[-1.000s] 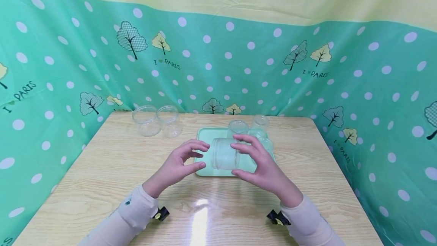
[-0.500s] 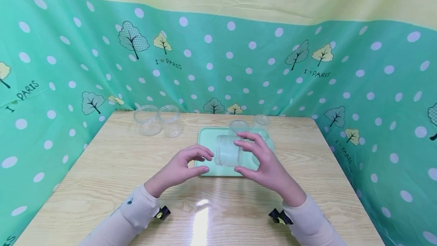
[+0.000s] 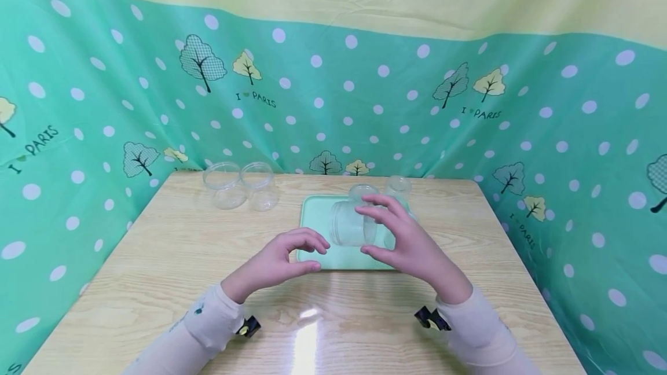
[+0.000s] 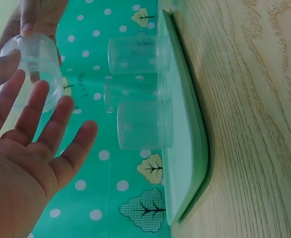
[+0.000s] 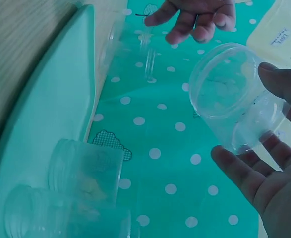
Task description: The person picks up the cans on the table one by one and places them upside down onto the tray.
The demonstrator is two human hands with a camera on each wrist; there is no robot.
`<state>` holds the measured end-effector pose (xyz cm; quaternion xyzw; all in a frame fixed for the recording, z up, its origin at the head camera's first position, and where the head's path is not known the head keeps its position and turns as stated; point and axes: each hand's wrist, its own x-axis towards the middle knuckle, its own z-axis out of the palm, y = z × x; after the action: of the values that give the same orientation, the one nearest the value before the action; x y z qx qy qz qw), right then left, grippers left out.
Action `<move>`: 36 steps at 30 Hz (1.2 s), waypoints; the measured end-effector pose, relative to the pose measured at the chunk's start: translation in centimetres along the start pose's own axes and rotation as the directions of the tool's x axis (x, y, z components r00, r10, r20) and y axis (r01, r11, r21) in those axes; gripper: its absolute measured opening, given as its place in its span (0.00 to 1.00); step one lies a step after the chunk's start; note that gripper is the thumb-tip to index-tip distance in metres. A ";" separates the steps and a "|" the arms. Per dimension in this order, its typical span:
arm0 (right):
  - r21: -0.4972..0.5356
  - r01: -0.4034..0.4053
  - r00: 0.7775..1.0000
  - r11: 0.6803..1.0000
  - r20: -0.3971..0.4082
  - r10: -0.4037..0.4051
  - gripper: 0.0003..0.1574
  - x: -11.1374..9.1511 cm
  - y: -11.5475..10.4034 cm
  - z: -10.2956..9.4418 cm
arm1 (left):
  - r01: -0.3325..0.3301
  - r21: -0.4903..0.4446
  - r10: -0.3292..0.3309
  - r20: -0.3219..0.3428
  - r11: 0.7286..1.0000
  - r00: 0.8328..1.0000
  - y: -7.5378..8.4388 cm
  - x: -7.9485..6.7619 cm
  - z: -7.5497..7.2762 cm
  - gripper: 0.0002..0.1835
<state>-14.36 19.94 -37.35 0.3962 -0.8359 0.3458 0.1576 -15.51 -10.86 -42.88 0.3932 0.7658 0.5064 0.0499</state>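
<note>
A clear, wide-mouthed plastic jar [image 3: 346,225] is held up on its side over the green tray [image 3: 314,216], its rimmed mouth facing left. My right hand [image 3: 409,245] grips the jar's base end between thumb and fingers. In the right wrist view a gap separates the jar [image 5: 224,99] from my left hand [image 5: 197,17]. That left hand [image 3: 283,259] hovers near the jar's mouth, with loosely bent fingers and nothing in it. Several more clear jars stand mouth-down on the tray, including one jar [image 4: 140,124] nearest the left wrist camera.
Two clear jars, one wide [image 3: 225,187] and one narrower [image 3: 260,187], stand side by side at the table's back left. The wooden table [image 3: 172,259] meets a green polka-dot curtain [image 3: 333,103] at the back and sides. Light glares on the table's front.
The jar and my right hand have shifted slightly right and upward in the head view. My left hand has moved slightly right and lower, and its distance from the jar has stayed small.
</note>
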 end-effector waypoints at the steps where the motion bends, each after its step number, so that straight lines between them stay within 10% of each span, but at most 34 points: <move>1: -0.020 -0.002 1.000 1.000 0.013 0.002 0.48 0.2 0.0 -0.2 | -0.004 0.005 0.004 0.007 1.000 1.000 0.0 0.0 0.0 0.12; 36: -0.310 -0.095 0.877 0.946 0.423 0.227 0.41 4.0 1.4 -1.4 | -0.068 0.048 0.063 0.101 0.997 0.993 -0.1 -0.1 0.5 0.07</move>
<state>-18.02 19.30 -34.84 0.3678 -0.9200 0.1343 -0.0167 -15.24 -10.59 -43.29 0.4441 0.7618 0.4676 0.0612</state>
